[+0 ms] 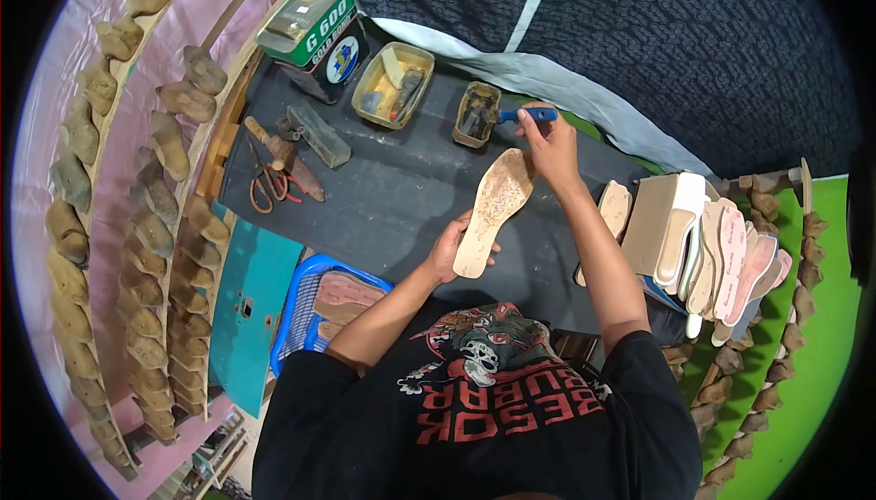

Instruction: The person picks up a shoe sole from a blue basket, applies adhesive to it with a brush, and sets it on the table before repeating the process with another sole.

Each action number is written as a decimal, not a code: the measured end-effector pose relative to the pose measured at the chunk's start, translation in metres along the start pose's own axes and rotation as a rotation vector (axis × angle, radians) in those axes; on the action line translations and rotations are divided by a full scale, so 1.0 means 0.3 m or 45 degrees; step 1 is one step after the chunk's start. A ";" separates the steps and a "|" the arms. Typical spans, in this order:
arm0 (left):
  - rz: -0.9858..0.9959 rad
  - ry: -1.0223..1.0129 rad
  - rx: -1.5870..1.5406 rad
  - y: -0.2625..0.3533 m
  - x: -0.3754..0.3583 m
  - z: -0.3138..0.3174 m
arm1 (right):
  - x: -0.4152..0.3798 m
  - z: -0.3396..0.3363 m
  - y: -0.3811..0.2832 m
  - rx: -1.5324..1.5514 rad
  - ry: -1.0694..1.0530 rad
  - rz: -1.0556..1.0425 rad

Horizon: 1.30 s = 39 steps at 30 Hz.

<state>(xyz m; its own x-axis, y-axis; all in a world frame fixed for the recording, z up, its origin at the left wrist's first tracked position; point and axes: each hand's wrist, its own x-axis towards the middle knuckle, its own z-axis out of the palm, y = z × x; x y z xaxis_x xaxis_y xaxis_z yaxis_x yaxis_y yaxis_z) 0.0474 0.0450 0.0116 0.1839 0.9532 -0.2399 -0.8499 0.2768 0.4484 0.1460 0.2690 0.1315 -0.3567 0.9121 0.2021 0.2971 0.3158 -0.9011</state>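
My left hand [447,249] is closed around the heel end of a tan insole [495,213], held tilted above the dark table. Brownish, uneven patches cover the insole's wider forefoot. Between the fingers of my right hand [552,146] is a blue-handled brush [538,114]. Its far end reaches into a small grimy tub [467,140] with dark contents, so the bristles are hard to make out. The right wrist passes close beside the insole's forefoot.
On the dark table [392,199] are a yellowish tub [362,115], a green G 600 can [315,35], scissors [265,188] and a wrapped block [319,135]. Stacked insoles [725,254] stand right; a blue basket [290,317] holds more. Shoe lasts [167,144] line the left racks.
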 end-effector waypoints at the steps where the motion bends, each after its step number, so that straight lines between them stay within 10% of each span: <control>1: -0.004 -0.001 -0.012 0.010 -0.008 -0.008 | 0.009 0.019 0.009 0.034 -0.003 0.048; 27: -0.004 -0.058 -0.011 0.104 0.002 -0.068 | 0.074 0.078 0.074 -0.270 -0.220 0.296; 39: 0.044 -0.018 0.023 0.079 -0.011 -0.025 | 0.038 -0.016 0.084 0.373 -0.037 0.240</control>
<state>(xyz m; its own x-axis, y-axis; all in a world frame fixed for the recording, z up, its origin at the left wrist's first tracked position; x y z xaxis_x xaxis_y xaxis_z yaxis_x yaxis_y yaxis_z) 0.0230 0.0475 0.0164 0.1614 0.9638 -0.2122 -0.8468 0.2457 0.4718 0.1536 0.2886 0.1129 -0.3458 0.9382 0.0148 0.0944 0.0504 -0.9943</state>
